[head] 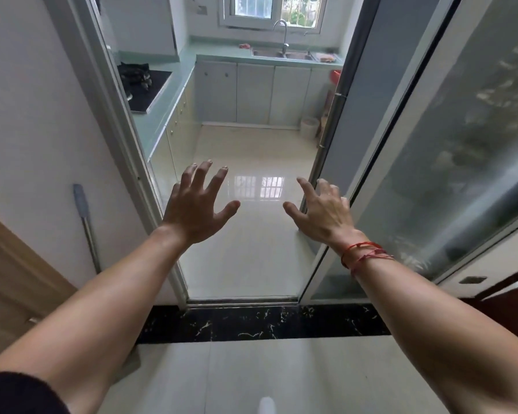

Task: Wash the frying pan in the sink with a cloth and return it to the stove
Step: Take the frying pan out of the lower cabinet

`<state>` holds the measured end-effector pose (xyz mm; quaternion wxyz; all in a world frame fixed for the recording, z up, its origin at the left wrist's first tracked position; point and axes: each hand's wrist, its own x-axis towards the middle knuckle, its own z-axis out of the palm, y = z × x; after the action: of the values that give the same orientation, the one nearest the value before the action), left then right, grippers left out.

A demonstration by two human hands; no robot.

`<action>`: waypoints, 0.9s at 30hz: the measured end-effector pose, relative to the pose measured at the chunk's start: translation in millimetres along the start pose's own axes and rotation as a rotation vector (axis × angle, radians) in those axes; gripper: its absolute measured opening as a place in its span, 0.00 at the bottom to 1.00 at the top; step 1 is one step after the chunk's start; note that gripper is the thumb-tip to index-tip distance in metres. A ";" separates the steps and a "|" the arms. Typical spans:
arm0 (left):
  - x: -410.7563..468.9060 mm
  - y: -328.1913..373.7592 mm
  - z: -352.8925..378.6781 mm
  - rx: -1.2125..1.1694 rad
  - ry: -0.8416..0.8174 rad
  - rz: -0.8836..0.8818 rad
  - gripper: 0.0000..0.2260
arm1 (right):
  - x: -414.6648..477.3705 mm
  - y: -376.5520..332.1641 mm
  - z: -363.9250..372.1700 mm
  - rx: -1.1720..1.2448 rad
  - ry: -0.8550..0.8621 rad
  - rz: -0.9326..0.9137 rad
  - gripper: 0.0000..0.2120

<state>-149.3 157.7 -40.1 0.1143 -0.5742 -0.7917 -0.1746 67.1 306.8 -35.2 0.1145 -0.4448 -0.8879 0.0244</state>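
Observation:
I stand in a doorway looking into a small kitchen. My left hand [196, 206] and my right hand [320, 212] reach forward with fingers spread, and neither holds anything. The black gas stove [145, 85] lies on the left counter, partly hidden by the door frame; no frying pan shows on it. A double steel sink [283, 53] with a curved tap [283, 34] sits under the far window. A reddish cloth [245, 46] lies on the counter left of the sink, and an orange one [328, 58] lies to its right.
A glass sliding door [431, 138] stands open at my right, close to my right hand. A black marble threshold [260, 324] crosses the floor. A mop handle [86, 225] leans on the left wall. A white bin [309, 127] stands in the far right corner.

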 end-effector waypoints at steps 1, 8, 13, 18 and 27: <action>11.3 -4.6 6.2 0.001 -0.007 -0.002 0.36 | 13.1 0.9 4.4 0.000 -0.008 0.002 0.32; 104.3 -23.3 58.7 0.010 -0.047 -0.044 0.36 | 117.9 23.4 42.4 0.031 -0.020 -0.007 0.32; 177.1 -32.5 93.5 0.031 -0.085 -0.089 0.34 | 200.4 46.0 63.7 0.052 -0.049 -0.026 0.34; 232.2 -42.6 124.0 0.032 -0.117 -0.122 0.36 | 268.3 60.3 80.9 0.035 -0.096 -0.047 0.34; 315.1 -86.8 176.4 0.040 -0.176 -0.170 0.37 | 371.5 64.0 128.6 0.032 -0.182 -0.070 0.34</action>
<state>-327.3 479.2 -93.6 0.0409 -0.5158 -0.8478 -0.1167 -126.4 648.5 -102.1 0.0413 -0.4076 -0.9092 0.0747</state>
